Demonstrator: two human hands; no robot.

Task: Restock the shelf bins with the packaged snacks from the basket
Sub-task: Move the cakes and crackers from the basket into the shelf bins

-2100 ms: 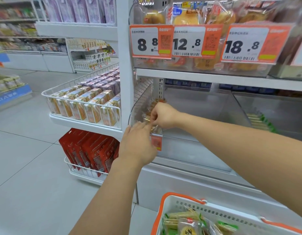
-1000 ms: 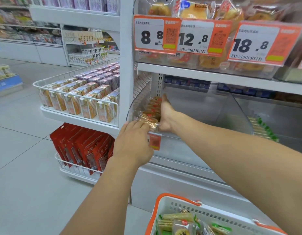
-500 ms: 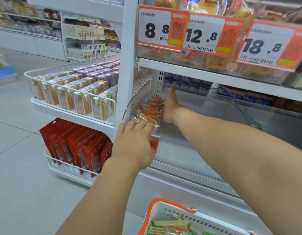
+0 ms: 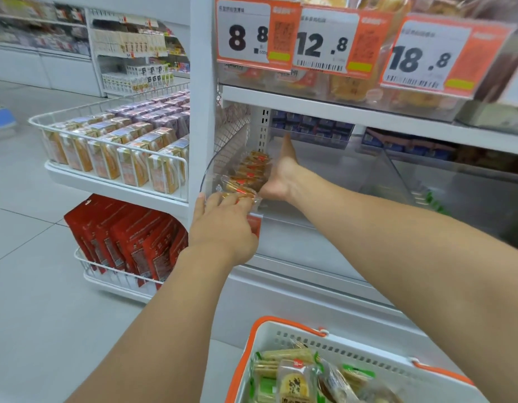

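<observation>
A row of clear-wrapped orange snack packs lies along the left side of a clear shelf bin. My right hand is flat and open inside the bin, its palm against the right side of the row. My left hand rests at the bin's front left corner, fingertips on the frontmost pack; whether it grips the pack I cannot tell. A white basket with orange rim at the bottom holds several green and yellow wrapped snacks.
Orange price tags hang from the shelf above. To the left are a wire basket of boxed cakes and red packets below. A neighbouring clear bin sits to the right. Grey floor tiles lie to the left.
My right hand went from gripping a pack at the bin's front to lying flat deeper in along the row. The packs now form a longer line. My left hand stayed at the front corner.
</observation>
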